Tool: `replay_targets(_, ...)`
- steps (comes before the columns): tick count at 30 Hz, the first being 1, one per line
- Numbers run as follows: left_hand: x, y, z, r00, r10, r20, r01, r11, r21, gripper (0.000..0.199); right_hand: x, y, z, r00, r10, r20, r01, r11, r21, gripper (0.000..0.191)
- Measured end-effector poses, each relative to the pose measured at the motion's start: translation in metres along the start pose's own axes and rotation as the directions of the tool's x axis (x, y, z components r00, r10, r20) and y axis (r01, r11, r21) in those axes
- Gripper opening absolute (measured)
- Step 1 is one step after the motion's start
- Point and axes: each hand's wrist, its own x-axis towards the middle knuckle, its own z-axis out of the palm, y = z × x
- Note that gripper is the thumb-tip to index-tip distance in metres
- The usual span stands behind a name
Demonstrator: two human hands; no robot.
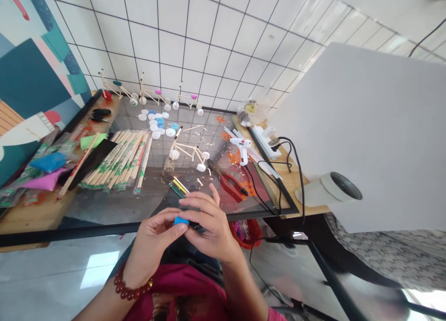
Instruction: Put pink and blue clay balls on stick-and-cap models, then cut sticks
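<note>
My left hand point(153, 239), with a red bead bracelet point(128, 288) at its wrist, pinches a small, rounded blue piece point(181, 221) between thumb and fingers. From the other side my right hand point(211, 221) closes its thumb and forefinger on the same piece, its other fingers stretched outward. Whether this is a cap or soft clay I cannot tell. Both hands are just over the table's front edge. Beyond them stands a small stick tricycle point(188, 149) with white cap wheels. A green and yellow box cutter point(178, 188) lies just past my fingertips, partly hidden.
Red-handled pliers point(230, 179) and a white glue gun point(241, 149) lie to the right, with cables trailing. Wrapped chopsticks point(118, 160) and a blue packet point(49, 162) are on the left. Bottle caps point(156, 123) lie behind, and several stick tricycles point(149, 95) line the wall.
</note>
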Motion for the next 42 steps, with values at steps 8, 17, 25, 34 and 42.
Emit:
replay_targets(8, -0.002, 0.002, -0.003, 0.999, 0.003, 0.038, -0.005, 0.999, 0.054, 0.015, -0.001, 0.001, 0.002, 0.999, 0.006, -0.032, -0.004, 0.999, 0.039, 0.029)
replay_targets(17, 0.000, 0.002, -0.002, 0.942, -0.306, 0.135, 0.334, 0.888, -0.316, 0.026, -0.003, 0.010, 0.003, 0.994, 0.113, 0.014, -0.113, 0.976, 0.185, 0.019)
replay_targets(25, 0.002, 0.003, 0.004, 0.927, -0.373, 0.041, 0.357, 0.845, -0.398, 0.026, -0.007, 0.017, 0.003, 0.992, 0.111, 0.054, -0.123, 0.947, 0.297, 0.029)
replay_targets(34, 0.002, 0.000, 0.005, 0.934, -0.354, 0.057, 0.353, 0.879, -0.321, 0.030, -0.009, 0.021, 0.004, 0.991, 0.119, 0.055, -0.130, 0.933, 0.335, 0.031)
replay_targets(42, 0.004, -0.004, 0.002, 0.974, -0.223, -0.030, 0.210, 0.950, -0.230, 0.033, -0.009, 0.018, 0.001, 0.977, 0.207, 0.044, -0.210, 0.919, 0.335, 0.022)
